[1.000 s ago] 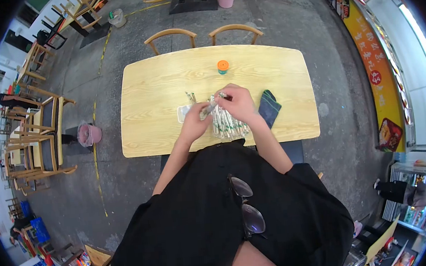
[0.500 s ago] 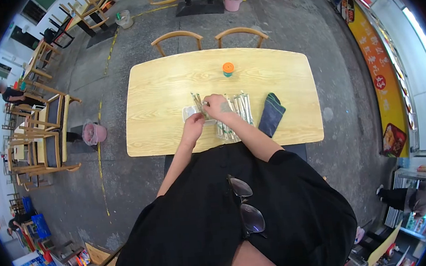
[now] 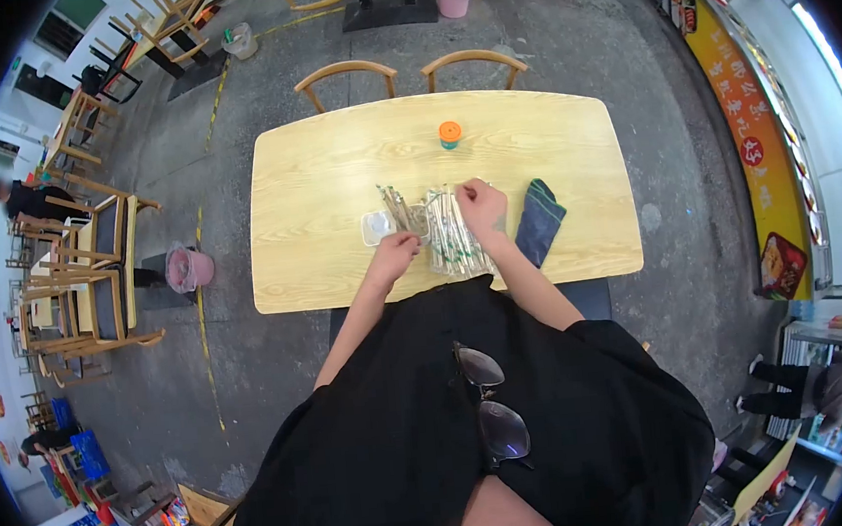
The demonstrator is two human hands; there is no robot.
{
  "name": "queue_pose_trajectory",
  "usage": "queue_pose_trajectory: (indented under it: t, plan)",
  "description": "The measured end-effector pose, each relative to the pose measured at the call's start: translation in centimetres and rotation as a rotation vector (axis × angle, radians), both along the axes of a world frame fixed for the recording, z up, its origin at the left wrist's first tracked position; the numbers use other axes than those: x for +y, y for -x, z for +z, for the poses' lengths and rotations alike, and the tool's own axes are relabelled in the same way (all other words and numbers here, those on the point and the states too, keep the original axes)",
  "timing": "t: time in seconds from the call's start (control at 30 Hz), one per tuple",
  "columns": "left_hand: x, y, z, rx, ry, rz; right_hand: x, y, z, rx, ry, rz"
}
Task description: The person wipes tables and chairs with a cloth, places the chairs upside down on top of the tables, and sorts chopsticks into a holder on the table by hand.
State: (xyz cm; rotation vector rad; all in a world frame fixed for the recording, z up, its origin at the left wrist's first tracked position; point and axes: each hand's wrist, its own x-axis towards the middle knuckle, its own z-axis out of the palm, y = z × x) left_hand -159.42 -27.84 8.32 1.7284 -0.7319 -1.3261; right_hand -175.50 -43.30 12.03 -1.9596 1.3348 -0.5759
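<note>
My left hand point(image 3: 397, 253) is closed, fingertips together at the near edge of a small clear plastic box point(image 3: 377, 228); what they hold, if anything, is hidden. Several thin wrapped sticks point(image 3: 394, 206), which look like packaged chopsticks, lean out of the box's right part. A pile of similar wrapped chopsticks point(image 3: 453, 236) with green print lies to its right. Over the pile's upper right end my right hand point(image 3: 485, 208) is curled shut, and I cannot make out whether a stick is in it. A dark blue sock-like cloth point(image 3: 539, 222) with green edging lies farther right.
On the wooden table point(image 3: 353, 155) stands a small green jar with an orange lid point(image 3: 449, 134). Two chairs point(image 3: 345, 72) face the far edge. A pink bin point(image 3: 188, 269) and stacked chairs are on the left. Other people are at both sides, away from the table.
My right hand has moved right, from the sticks in the box to the pile's upper right end. My left hand has drawn slightly nearer to me and right.
</note>
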Motion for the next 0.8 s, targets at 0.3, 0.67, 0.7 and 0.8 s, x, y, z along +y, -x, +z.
queue_pose_trajectory:
  t: [0.3,0.67,0.7,0.8]
  plan:
    - [-1.5,3.1,-6.7,-0.514,-0.024,-0.796,3.8,1.5,-9.4,0.555,-0.212,0.308]
    - [-2.2,3.9,-7.9,-0.477,-0.033,-0.802,1.4,3.5,-14.0,0.407,-0.218,0.110]
    - [-2.4,3.9,-7.4,-0.442,-0.053,-0.760,1.1,3.8,-13.0,0.378,-0.230,0.103]
    - [-2.9,3.7,-5.3,-0.318,-0.049,-0.648,0.1,4.7,-11.2,0.152,-0.407,0.065]
